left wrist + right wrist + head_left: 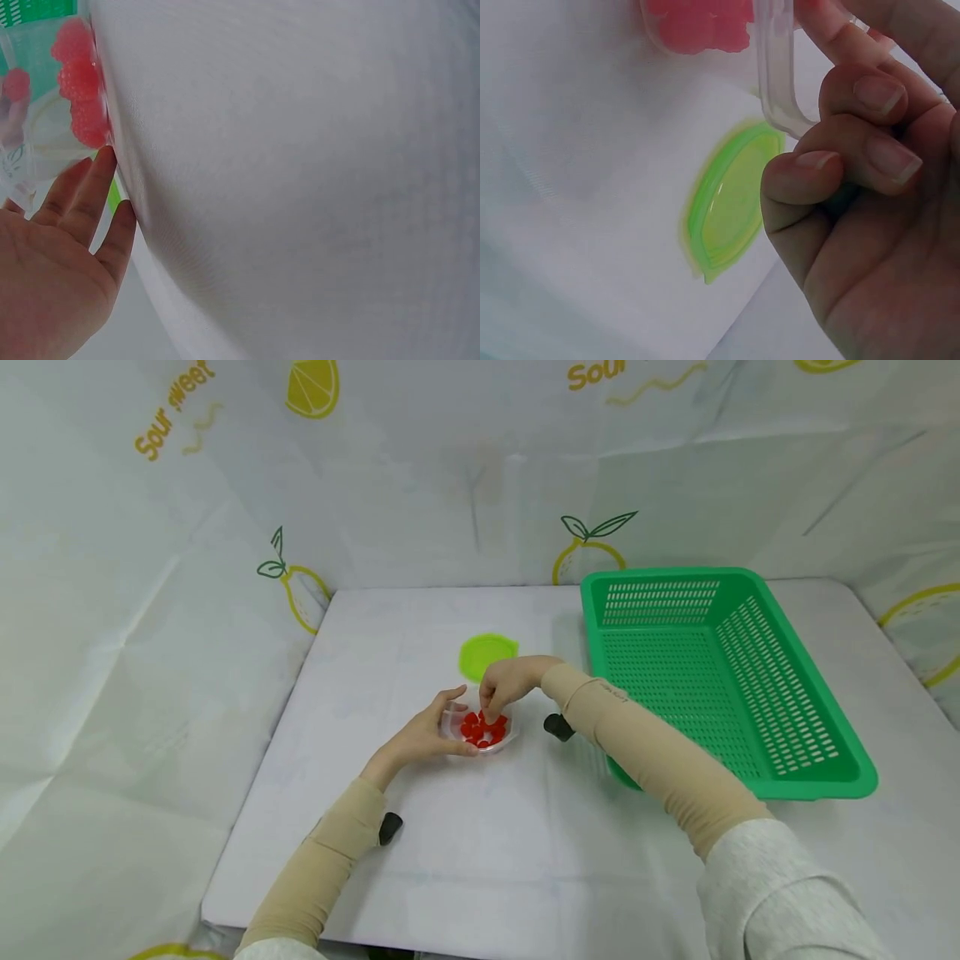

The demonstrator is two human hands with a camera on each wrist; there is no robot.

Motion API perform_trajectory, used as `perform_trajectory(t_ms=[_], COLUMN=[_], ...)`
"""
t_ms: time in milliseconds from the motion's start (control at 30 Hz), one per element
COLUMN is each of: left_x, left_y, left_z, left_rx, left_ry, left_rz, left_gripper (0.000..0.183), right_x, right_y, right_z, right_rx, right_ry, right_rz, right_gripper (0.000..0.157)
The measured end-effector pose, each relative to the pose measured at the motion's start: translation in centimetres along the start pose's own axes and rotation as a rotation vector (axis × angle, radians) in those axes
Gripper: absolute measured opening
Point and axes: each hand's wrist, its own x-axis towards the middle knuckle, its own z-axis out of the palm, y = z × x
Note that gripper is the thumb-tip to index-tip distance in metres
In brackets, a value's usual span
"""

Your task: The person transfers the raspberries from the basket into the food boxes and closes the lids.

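Observation:
A clear plastic container (450, 727) with several red raspberries (79, 82) inside stands on the table. My left hand (422, 737) holds it from the left, thumb along the near side and the other fingers at the far side. My right hand (512, 683) reaches down into the container from above, its fingertips pinching a raspberry (15, 84), which shows through the clear wall in the left wrist view. In the right wrist view, the other fingers (802, 180) of this hand are curled toward the palm. Behind the container lies a light green lid (487, 656), flat on the table.
A large green plastic basket (817, 789) with slotted sides stands on the right of the table, partly behind the right forearm. White sheeting (450, 485) with lemon prints hangs behind the white tabletop (465, 860).

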Motion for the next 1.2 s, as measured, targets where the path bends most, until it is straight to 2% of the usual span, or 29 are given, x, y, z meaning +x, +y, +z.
perform_trajectory(t_ms=[367, 667, 833, 1033, 1200], left_x=[-0.1, 0.0, -0.1, 0.0, -0.1], left_y=[0.1, 0.1, -0.1, -0.3, -0.3], left_z=[-0.1, -0.1, -0.2, -0.1, 0.2], left_rx=[0.003, 0.005, 0.007, 0.026, 0.065], left_ry=[-0.001, -0.006, -0.003, -0.008, -0.003], left_rz=[0.004, 0.000, 0.018, 0.072, 0.102], left_gripper=[0.098, 0.098, 0.099, 0.100, 0.101], right_x=[0.0, -0.1, -0.3, -0.8, -1.8], right_y=[-0.1, 0.0, 0.0, 0.0, 0.1], right_z=[0.3, 0.4, 0.3, -0.1, -1.1], right_rx=[-0.056, -0.054, -0.063, -0.046, -0.010], right_ry=[0.047, 0.044, 0.026, 0.034, 0.117], right_rz=[0.006, 0.013, 0.001, -0.002, -0.008], right_gripper=[0.011, 0.013, 0.016, 0.020, 0.025])
